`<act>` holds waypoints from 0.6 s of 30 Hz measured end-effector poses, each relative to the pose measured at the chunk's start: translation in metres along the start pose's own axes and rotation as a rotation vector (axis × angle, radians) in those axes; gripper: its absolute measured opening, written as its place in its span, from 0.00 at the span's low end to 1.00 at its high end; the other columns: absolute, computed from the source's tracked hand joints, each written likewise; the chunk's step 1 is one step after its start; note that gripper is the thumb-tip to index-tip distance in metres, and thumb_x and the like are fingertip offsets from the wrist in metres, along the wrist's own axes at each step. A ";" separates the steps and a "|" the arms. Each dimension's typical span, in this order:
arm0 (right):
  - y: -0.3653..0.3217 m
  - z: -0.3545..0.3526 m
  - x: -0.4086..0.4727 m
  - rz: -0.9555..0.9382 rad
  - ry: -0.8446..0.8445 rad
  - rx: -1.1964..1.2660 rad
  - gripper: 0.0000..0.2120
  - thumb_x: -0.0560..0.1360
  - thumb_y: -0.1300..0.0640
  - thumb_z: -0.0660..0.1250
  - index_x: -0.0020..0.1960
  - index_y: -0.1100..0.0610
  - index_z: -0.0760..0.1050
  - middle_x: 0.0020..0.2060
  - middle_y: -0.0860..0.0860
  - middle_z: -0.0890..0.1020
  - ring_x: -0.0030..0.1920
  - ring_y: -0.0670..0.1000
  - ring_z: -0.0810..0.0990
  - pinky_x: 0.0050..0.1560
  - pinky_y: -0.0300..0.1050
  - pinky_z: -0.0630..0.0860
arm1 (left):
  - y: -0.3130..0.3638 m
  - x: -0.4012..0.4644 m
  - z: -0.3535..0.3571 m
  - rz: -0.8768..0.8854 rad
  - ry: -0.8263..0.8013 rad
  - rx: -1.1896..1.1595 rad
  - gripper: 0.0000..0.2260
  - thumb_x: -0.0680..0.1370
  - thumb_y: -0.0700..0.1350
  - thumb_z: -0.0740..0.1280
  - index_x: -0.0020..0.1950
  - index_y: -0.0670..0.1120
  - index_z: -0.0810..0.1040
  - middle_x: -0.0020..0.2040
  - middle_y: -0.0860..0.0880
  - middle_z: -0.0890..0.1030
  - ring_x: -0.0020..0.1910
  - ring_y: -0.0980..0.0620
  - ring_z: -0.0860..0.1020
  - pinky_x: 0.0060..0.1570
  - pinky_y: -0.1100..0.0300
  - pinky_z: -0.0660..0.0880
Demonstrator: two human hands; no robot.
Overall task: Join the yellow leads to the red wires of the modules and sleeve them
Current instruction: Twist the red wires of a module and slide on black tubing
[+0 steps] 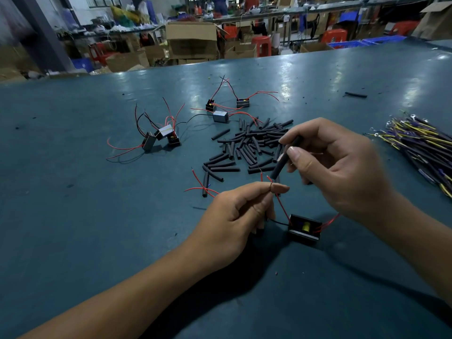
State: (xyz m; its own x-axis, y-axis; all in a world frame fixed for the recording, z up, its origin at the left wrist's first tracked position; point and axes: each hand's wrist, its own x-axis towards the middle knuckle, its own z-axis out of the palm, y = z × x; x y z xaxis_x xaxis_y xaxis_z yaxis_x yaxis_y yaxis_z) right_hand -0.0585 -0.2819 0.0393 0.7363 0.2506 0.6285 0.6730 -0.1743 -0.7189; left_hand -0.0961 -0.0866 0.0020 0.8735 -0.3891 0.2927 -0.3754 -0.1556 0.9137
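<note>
- Teal-green table (85, 228), scuffed and glossy, with dark specks
- Black module (304, 230) on it, just below both hands' fingers
- Pile of black sleeves (247, 148) beyond the fingertips; one stray sleeve (355, 94) far beyond
- Six more modules (163, 135) beyond, leftward
- Bundle of yellow leads (420, 145) right of the fingers

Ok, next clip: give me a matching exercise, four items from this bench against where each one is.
Things:
1. black sleeve
2. red wire
3. bundle of yellow leads
4. pile of sleeves

Places:
A. far right of the table
B. pinched by the left hand
C. mid-table, beyond both hands
D. held in the right hand

Pairs: 1-D, 2-B, 3-A, 4-C
</note>
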 end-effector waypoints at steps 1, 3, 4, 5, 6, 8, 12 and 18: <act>0.001 0.000 0.000 -0.001 -0.005 -0.003 0.05 0.78 0.54 0.65 0.54 0.51 0.78 0.39 0.48 0.81 0.38 0.50 0.81 0.38 0.35 0.74 | 0.000 0.000 0.000 0.000 -0.002 -0.002 0.12 0.83 0.43 0.60 0.62 0.48 0.80 0.39 0.46 0.78 0.34 0.54 0.72 0.36 0.60 0.74; 0.001 0.000 -0.001 -0.009 -0.010 -0.012 0.06 0.79 0.55 0.65 0.54 0.51 0.78 0.39 0.47 0.81 0.38 0.50 0.81 0.39 0.34 0.74 | 0.000 0.000 0.000 0.000 -0.006 -0.009 0.12 0.83 0.43 0.60 0.62 0.49 0.80 0.39 0.47 0.78 0.34 0.55 0.72 0.36 0.61 0.74; 0.001 0.000 -0.001 -0.015 -0.013 -0.015 0.06 0.79 0.55 0.65 0.55 0.51 0.78 0.40 0.46 0.81 0.38 0.49 0.81 0.39 0.34 0.74 | 0.001 0.000 0.000 0.001 -0.007 -0.011 0.12 0.83 0.43 0.60 0.62 0.49 0.80 0.39 0.48 0.77 0.34 0.55 0.72 0.36 0.60 0.74; 0.000 0.000 -0.001 -0.023 -0.014 -0.016 0.06 0.79 0.55 0.65 0.55 0.51 0.78 0.40 0.45 0.81 0.38 0.49 0.81 0.39 0.33 0.74 | 0.001 0.000 0.000 0.001 -0.005 -0.013 0.12 0.83 0.43 0.60 0.62 0.49 0.80 0.39 0.49 0.78 0.34 0.55 0.73 0.36 0.59 0.74; 0.000 0.000 -0.001 -0.032 -0.016 -0.021 0.06 0.79 0.55 0.66 0.55 0.51 0.78 0.40 0.44 0.81 0.38 0.48 0.81 0.39 0.32 0.73 | 0.001 0.000 0.000 0.000 -0.004 -0.014 0.12 0.83 0.43 0.60 0.62 0.49 0.80 0.39 0.48 0.78 0.34 0.54 0.73 0.36 0.59 0.74; -0.001 0.000 -0.002 -0.045 -0.023 -0.046 0.07 0.79 0.54 0.66 0.55 0.50 0.78 0.40 0.44 0.81 0.38 0.48 0.81 0.39 0.33 0.74 | 0.001 0.000 0.000 -0.002 -0.007 -0.013 0.12 0.84 0.42 0.61 0.62 0.50 0.80 0.40 0.46 0.78 0.35 0.54 0.73 0.37 0.58 0.74; -0.003 0.001 -0.003 -0.088 -0.039 -0.143 0.07 0.78 0.56 0.67 0.56 0.50 0.79 0.39 0.46 0.81 0.39 0.50 0.82 0.41 0.37 0.76 | 0.001 0.000 0.000 0.000 0.000 -0.016 0.12 0.83 0.43 0.62 0.63 0.48 0.80 0.40 0.44 0.79 0.35 0.53 0.74 0.37 0.60 0.75; -0.006 0.003 -0.003 -0.147 -0.063 -0.252 0.09 0.77 0.59 0.69 0.56 0.53 0.80 0.39 0.43 0.81 0.38 0.46 0.81 0.42 0.33 0.74 | -0.002 0.001 -0.001 -0.034 0.001 -0.109 0.07 0.81 0.41 0.66 0.59 0.44 0.76 0.42 0.45 0.84 0.35 0.53 0.77 0.37 0.61 0.76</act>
State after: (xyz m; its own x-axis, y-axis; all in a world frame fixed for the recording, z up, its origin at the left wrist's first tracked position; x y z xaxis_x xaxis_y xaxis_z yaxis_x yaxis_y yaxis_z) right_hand -0.0648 -0.2790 0.0412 0.6292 0.3477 0.6951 0.7741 -0.3606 -0.5203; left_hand -0.0943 -0.0854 0.0007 0.8856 -0.3842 0.2609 -0.3095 -0.0694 0.9484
